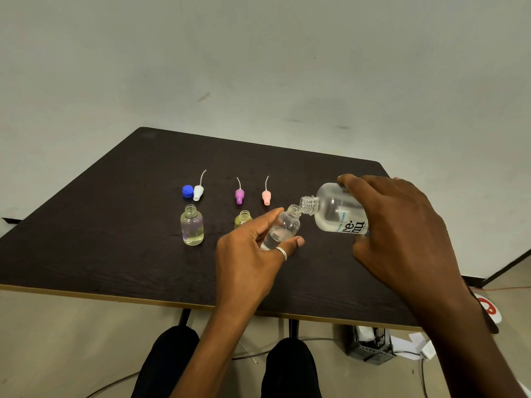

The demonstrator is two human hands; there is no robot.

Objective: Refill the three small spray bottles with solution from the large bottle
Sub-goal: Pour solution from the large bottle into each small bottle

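Left hand (pixel 253 248) clamps small bottle (pixel 283 228) at belly; right hand (pixel 402 225) clamps big bottle (pixel 334 211), tipped. Both light, slick (likely plastic); mouths touching.

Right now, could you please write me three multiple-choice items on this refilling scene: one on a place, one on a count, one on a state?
1. Where does the round blue cap lie?
A. beside the white spray head
B. on the floor
C. atop a bottle

2. How many spray heads lie on the dark wooden table?
A. one
B. three
C. five

3. How is the large clear labelled bottle held?
A. upright, capped
B. lying on the table
C. tipped, its mouth at the small clear bottle

Answers: 1 A, they touch; 2 B, white, purple and pink; 3 C, the right hand tilts it while the left hand grips the small bottle.
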